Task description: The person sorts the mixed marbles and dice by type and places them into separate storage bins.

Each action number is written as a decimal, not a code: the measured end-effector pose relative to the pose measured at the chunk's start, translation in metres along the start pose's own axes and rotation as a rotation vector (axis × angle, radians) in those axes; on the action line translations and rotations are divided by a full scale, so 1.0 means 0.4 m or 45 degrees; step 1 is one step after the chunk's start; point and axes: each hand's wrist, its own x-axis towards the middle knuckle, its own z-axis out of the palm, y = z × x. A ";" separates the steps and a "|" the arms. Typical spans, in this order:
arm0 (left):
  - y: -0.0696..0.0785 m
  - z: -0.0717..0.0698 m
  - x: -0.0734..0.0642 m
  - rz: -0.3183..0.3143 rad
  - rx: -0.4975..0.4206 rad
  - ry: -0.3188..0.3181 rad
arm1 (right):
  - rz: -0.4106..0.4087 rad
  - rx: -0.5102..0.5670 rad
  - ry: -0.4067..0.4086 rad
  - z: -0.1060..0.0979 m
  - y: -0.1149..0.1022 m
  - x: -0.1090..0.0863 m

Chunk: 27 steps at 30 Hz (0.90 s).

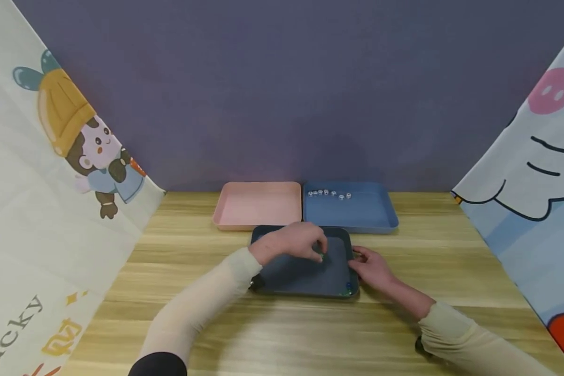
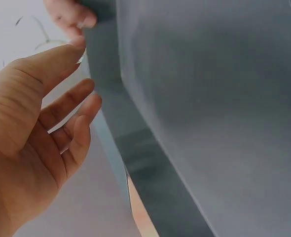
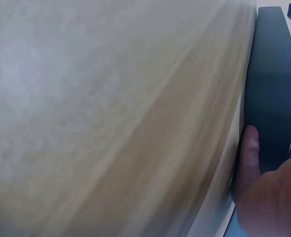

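Observation:
My left hand (image 1: 303,241) is over the dark tray (image 1: 293,277), thumb and index finger pinching a small green die (image 1: 321,256). In the left wrist view the thumb (image 2: 56,61) hides the index finger and the die, and the other fingers are loosely bent. My right hand (image 1: 372,269) grips the dark tray's right side. One finger (image 3: 251,148) lies against the tray's outer wall in the right wrist view. A blue die (image 1: 349,285) and green dice (image 1: 350,293) lie in the tray's near right corner.
Behind the dark tray stand a pink tray (image 1: 263,203) on the left and a blue tray (image 1: 357,214) on the right. Several white dice (image 1: 326,192) form a row along the blue tray's far left part. Printed cloths hang either side of the wooden table (image 1: 282,339).

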 end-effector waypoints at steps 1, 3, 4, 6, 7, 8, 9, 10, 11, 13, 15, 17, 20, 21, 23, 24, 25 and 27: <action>-0.008 -0.004 -0.008 -0.015 -0.022 0.030 | -0.006 -0.006 0.000 -0.001 0.001 0.000; -0.028 -0.009 -0.024 -0.050 -0.064 0.091 | -0.006 -0.007 0.002 -0.002 0.001 0.000; -0.040 -0.010 -0.031 -0.070 -0.080 0.122 | -0.004 -0.001 0.001 -0.002 0.001 0.000; -0.064 -0.012 -0.046 -0.112 -0.123 0.178 | -0.002 0.009 -0.004 -0.002 0.002 0.001; -0.076 -0.012 -0.054 -0.136 -0.148 0.207 | -0.005 0.013 -0.009 -0.001 0.002 0.001; -0.088 -0.012 -0.061 -0.159 -0.180 0.240 | -0.004 0.016 -0.009 -0.001 0.002 0.002; -0.100 -0.012 -0.068 -0.177 -0.212 0.278 | -0.002 0.020 -0.009 0.000 0.002 0.002; -0.111 -0.011 -0.075 -0.199 -0.246 0.318 | -0.001 0.021 -0.007 0.000 0.002 0.003; -0.121 -0.011 -0.082 -0.218 -0.286 0.362 | -0.003 0.019 -0.007 0.000 0.002 0.003; -0.140 -0.007 -0.094 -0.245 -0.353 0.461 | -0.006 0.013 -0.005 -0.001 0.004 0.005; -0.157 -0.002 -0.101 -0.270 -0.393 0.553 | -0.001 0.018 -0.001 -0.001 0.005 0.006; -0.171 0.003 -0.106 -0.294 -0.410 0.627 | -0.002 0.019 -0.002 -0.002 0.007 0.007; -0.188 0.008 -0.105 -0.326 -0.427 0.714 | 0.004 0.033 -0.002 -0.002 0.009 0.007; -0.194 0.009 -0.103 -0.329 -0.438 0.738 | 0.004 0.037 -0.003 -0.002 0.009 0.007; -0.203 0.007 -0.100 -0.327 -0.465 0.784 | 0.004 0.053 -0.011 -0.003 0.009 0.007; -0.207 0.006 -0.099 -0.329 -0.480 0.800 | 0.005 0.065 -0.014 -0.003 0.009 0.007; -0.210 0.004 -0.097 -0.325 -0.498 0.815 | 0.006 0.074 -0.018 -0.003 0.008 0.007; -0.216 0.000 -0.093 -0.331 -0.540 0.835 | 0.007 0.079 -0.023 -0.003 0.007 0.006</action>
